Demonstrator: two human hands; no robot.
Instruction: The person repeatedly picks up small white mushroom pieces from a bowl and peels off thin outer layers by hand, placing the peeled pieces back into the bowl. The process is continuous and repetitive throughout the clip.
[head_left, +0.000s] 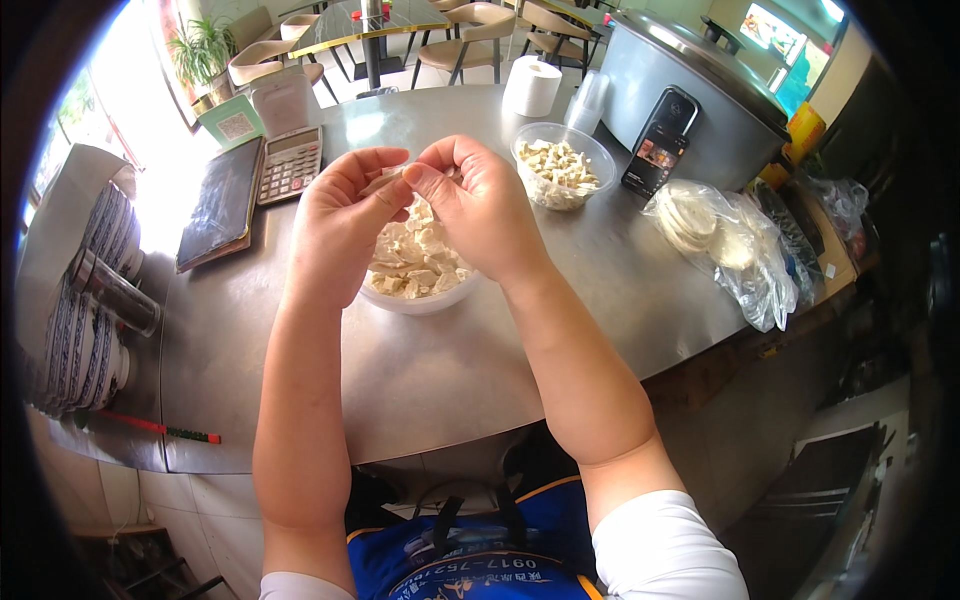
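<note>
My left hand (339, 214) and my right hand (484, 210) meet over a white bowl (420, 304) on the steel counter. Between their thumbs and fingers they pinch a pale piece of flatbread (386, 181), mostly covered by the fingers. Torn bread pieces (417, 259) fill the bowl below, larger ones among small bits. To the right, a clear plastic tub (600, 176) holds small broken bread pieces (556, 165). Farther right, whole round flatbreads (686, 217) lie in a clear plastic bag (757, 289).
A large cooker (675, 75) stands at the back right, with a phone (656, 154) leaning on it. Beside it are clear cups (586, 101) and a paper roll (532, 86). A calculator (291, 165), a dark folder (221, 202) and stacked bowls (86, 345) occupy the left.
</note>
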